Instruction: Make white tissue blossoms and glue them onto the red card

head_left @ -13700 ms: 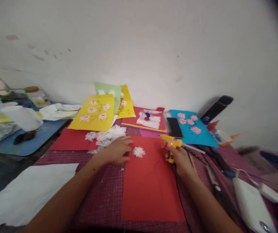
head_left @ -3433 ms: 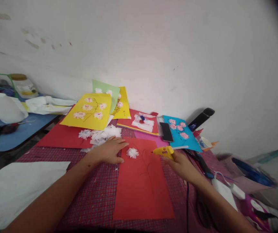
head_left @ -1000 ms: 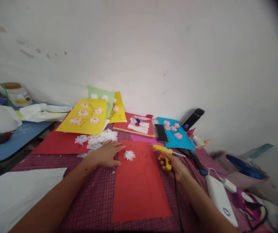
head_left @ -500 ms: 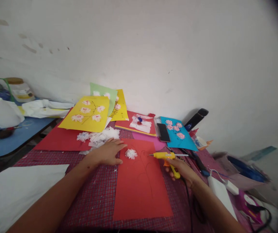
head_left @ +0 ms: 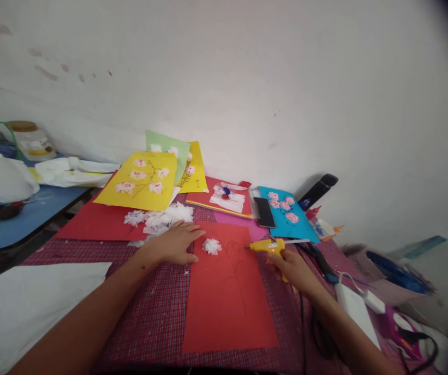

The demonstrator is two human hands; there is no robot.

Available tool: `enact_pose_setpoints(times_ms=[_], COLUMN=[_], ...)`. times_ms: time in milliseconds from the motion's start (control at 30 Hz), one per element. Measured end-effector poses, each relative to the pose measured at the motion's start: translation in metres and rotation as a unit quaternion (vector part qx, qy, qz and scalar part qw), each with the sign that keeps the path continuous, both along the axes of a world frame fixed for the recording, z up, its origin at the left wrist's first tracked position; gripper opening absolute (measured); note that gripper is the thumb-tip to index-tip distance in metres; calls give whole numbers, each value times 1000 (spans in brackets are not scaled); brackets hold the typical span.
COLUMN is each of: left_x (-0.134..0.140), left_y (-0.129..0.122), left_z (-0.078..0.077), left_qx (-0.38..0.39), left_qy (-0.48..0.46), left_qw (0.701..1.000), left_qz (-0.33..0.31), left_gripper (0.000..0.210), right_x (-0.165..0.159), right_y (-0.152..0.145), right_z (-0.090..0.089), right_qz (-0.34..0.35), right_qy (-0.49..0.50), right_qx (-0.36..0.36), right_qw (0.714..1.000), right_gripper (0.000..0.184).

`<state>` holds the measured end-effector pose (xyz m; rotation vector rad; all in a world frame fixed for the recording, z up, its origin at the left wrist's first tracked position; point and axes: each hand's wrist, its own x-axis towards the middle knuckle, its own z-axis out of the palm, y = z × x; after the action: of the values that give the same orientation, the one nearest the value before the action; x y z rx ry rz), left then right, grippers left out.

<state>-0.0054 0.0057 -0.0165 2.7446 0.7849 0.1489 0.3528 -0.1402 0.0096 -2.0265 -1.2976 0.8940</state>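
At the red sheet's (head_left: 227, 307) edge, the left hand (head_left: 176, 245) lies spread while the right hand (head_left: 295, 271) grips a glue gun (head_left: 268, 246).

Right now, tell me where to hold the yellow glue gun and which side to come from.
Hold the yellow glue gun by its handle, coming from the right, as the right grip does: the handle drops below the body, and the nozzle points left, so this side likely stays clear of it.
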Motion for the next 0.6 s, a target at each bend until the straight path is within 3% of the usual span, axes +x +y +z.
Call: enact_pose_setpoints(times_ms=[133, 233, 367, 467, 600], left_x=[1, 1, 0, 1, 1], left_y=[-1, -2, -2, -2, -3], left_z=[2, 2, 2, 2, 4], left_qx=[2, 3, 1, 3, 9], left_qy=[-5, -4, -5, -6, 0], left_qw=[1000, 1000, 1000, 1000, 1000], left_qz=[2, 2, 3, 4, 9], left_gripper=[74, 75, 74, 74, 76], right_x=[-13, -22, -20, -14, -11], right_y=[-7, -17, -19, -5, 14], right_z=[7, 17, 24, 15, -8], right_qz=[66, 118, 148, 63, 1], right_qy=[-180, -247, -139, 16, 81], right_qx=[84, 79, 56, 25, 22], right_qw=[978, 958, 978, 998, 996], right_gripper=[29, 23, 20, 34, 38])
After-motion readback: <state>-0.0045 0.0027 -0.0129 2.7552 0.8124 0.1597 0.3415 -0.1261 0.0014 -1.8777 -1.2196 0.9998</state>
